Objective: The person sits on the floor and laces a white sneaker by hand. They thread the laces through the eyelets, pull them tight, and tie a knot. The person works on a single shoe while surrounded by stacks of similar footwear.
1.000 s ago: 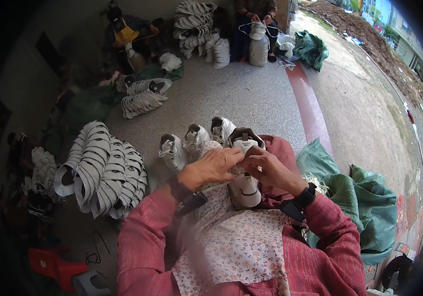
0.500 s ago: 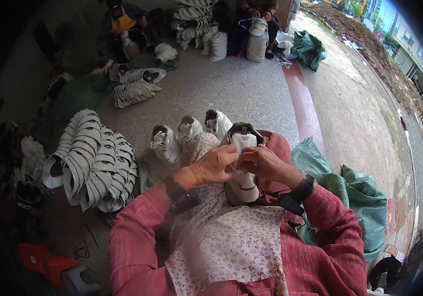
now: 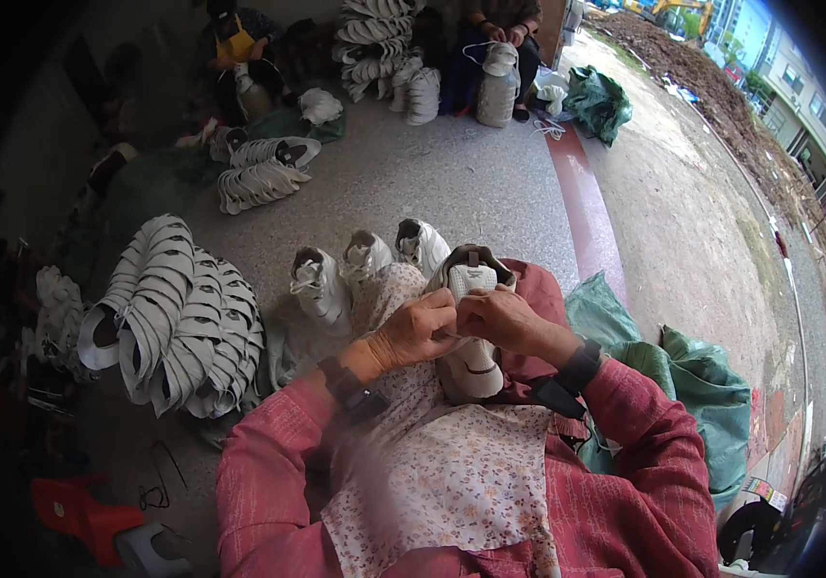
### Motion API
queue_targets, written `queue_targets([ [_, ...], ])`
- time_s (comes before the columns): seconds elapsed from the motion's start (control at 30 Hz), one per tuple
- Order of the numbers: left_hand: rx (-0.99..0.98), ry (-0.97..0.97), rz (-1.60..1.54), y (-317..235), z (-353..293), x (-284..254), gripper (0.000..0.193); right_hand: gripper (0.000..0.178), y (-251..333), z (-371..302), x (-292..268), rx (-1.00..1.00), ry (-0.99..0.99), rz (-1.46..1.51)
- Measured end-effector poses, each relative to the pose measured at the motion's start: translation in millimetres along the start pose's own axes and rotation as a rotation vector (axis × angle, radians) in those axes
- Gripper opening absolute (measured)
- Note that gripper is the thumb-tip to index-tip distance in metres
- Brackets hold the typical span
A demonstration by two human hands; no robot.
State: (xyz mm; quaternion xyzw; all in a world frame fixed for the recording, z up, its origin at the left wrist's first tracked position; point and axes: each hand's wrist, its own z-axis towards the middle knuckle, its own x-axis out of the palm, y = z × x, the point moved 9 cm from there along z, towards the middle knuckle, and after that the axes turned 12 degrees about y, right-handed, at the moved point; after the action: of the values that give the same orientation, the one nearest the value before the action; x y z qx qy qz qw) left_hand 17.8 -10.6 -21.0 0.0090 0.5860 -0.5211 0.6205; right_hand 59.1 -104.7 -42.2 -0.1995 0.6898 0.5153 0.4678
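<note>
Beyond the seemingly unfinished shoe [image 3: 472,370], three laced shoes [image 3: 321,297] stand; left hand [image 3: 418,328] and right hand [image 3: 506,322] have fingers pinched closed, grip unclear.

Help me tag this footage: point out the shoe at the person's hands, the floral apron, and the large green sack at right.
Shoe [image 3: 472,369]: head view, on its rounded toe.
Floral apron [image 3: 461,482]: head view, on the cloth over the lap.
Green sack [image 3: 708,400]: head view, on its creased side.

Legible text: none | shoe tongue [image 3: 472,281]: small dark marking [image 3: 474,274], unreadable | red stool [image 3: 95,525]: pale label [image 3: 59,509], unreadable
</note>
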Motion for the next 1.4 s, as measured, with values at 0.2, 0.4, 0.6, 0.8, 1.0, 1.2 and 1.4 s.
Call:
queue_targets([
  [0.2, -0.043, 0.113, -0.053, -1.5, 12.0, 1.0, 0.023, 0.013, 4.9, -4.8, -48.7, 0.17, -0.015, -0.494],
  [0.4, -0.136, 0.085, 0.115, 0.8, 26.4, 13.1, 0.022, 0.006, -23.6, -106.8, -187.5, 0.185, -0.965, 0.1],
  [0.6, -0.379, 0.085, -0.626, 37.9, 20.5, 22.9, 0.016, 0.015, -26.0, -80.7, -55.7, 0.24, -0.156, 0.02],
  [0.8, -0.209, -0.215, -0.864, 21.3, 16.2, -50.5, 0.03, 0.01, -6.3, -95.6, -26.0, -0.022, -0.179, -0.044],
  [1.0, -0.18, -0.41, -1.064, -5.0, -1.0, -94.0, 0.036, 0.022, -34.7, -125.2, -42.9, 0.257, -0.152, 0.532],
  [1.2, -0.198, -0.41, -1.07, -6.1, -7.5, -83.0, 0.034, 0.033, -68.8, -160.7, -47.7, 0.364, -0.406, 1.244],
  [1.4, -0.287, -0.34, -1.034, 4.4, -1.9, -59.3, 0.038, 0.016, -88.9, -148.1, -74.8, -0.065, -0.73, 1.919],
])
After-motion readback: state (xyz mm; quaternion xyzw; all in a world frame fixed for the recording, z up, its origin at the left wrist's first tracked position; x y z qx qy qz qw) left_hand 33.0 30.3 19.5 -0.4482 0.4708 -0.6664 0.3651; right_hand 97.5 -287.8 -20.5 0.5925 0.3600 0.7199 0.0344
